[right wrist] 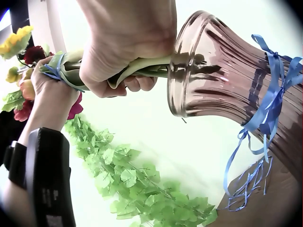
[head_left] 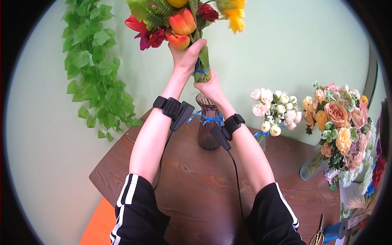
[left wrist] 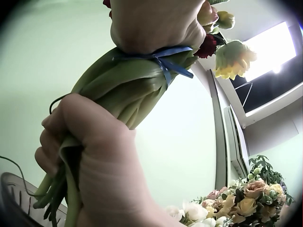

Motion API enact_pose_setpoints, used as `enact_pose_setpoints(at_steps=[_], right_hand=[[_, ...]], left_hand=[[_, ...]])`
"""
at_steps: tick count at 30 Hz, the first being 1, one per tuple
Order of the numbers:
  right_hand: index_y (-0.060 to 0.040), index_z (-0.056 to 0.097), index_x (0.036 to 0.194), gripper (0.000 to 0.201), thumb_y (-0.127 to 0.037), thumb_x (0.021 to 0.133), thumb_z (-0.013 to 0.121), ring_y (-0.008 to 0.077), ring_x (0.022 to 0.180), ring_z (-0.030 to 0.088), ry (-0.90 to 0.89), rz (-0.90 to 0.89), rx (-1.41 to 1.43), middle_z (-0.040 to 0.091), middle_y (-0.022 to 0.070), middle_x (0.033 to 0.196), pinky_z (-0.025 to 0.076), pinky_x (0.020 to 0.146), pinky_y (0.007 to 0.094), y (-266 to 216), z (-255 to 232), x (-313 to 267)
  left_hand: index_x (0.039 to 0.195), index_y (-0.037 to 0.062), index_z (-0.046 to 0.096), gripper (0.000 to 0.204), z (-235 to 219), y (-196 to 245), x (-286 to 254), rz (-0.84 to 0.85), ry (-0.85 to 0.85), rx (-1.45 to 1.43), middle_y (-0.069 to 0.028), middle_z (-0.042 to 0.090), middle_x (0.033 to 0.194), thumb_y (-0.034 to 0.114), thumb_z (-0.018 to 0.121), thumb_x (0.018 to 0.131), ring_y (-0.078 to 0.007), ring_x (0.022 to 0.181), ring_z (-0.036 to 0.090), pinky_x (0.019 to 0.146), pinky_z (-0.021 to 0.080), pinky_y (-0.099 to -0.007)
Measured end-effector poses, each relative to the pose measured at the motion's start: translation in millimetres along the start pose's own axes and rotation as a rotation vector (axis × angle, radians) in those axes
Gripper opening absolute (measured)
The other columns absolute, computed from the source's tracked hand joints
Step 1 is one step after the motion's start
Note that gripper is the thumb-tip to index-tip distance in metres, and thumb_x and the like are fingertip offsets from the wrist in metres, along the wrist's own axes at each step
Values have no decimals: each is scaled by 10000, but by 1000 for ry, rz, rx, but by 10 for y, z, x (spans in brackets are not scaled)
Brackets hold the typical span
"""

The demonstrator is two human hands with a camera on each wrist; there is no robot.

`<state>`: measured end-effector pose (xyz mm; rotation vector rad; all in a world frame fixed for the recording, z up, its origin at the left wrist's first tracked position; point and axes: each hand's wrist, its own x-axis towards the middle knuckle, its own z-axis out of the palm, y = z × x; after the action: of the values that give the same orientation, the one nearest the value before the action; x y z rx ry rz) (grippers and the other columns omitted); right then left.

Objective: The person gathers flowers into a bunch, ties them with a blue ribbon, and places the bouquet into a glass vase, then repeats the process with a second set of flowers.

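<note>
Above a purple ribbed glass vase with a blue ribbon bow around its neck, both hands hold one bouquet of artificial flowers. It has orange tulips, dark red blooms and yellow flowers. My left hand grips the green stems just under the blooms, beside the blue tie that binds them. Lower down, my right hand wraps its fingers around the stem ends. In the right wrist view, the stem tips overlap the vase's mouth. The bouquet leans, with its blooms up and to the left.
White flowers in a glass stand right of the vase, and a large peach bouquet is farther right. Scissors and a blue ribbon spool lie at the wooden table's front right. Green leaf vines hang at left.
</note>
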<state>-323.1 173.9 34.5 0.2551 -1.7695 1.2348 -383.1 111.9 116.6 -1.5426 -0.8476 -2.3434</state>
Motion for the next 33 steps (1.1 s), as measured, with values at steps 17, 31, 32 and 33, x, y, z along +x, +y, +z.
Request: enact_pose_setpoints(at_steps=[17,31,32,33], right_hand=[[-7,507,902,313,-34,608,613,116,735,510,-128,144,-134,549,39,791,421,698,265,58,-148,-9],[-12,520,906,338,-100,635,701,97,756,504,-60,18,-22,559,29,821,429,689,262,195,-243,174],[-13,519,907,343,-102,633,704,97,754,505,-59,2,-14,559,28,821,429,687,261,221,-247,160],[-13,518,909,348,-103,631,707,97,751,505,-57,-14,-7,559,26,821,429,686,260,251,-250,131]], left_hand=[[774,0,479,253,84,0,-57,-29,-63,-18,-9,506,708,1,622,566,-88,592,503,514,420,-223],[703,-14,500,218,305,-29,54,129,-161,11,-16,529,650,53,647,557,-87,561,499,511,429,-229],[698,-11,500,220,305,-69,51,141,-130,21,-17,532,649,58,645,548,-90,564,500,512,428,-233],[697,-10,501,217,290,-108,38,119,-133,44,-16,532,651,59,642,547,-90,566,500,513,426,-235]])
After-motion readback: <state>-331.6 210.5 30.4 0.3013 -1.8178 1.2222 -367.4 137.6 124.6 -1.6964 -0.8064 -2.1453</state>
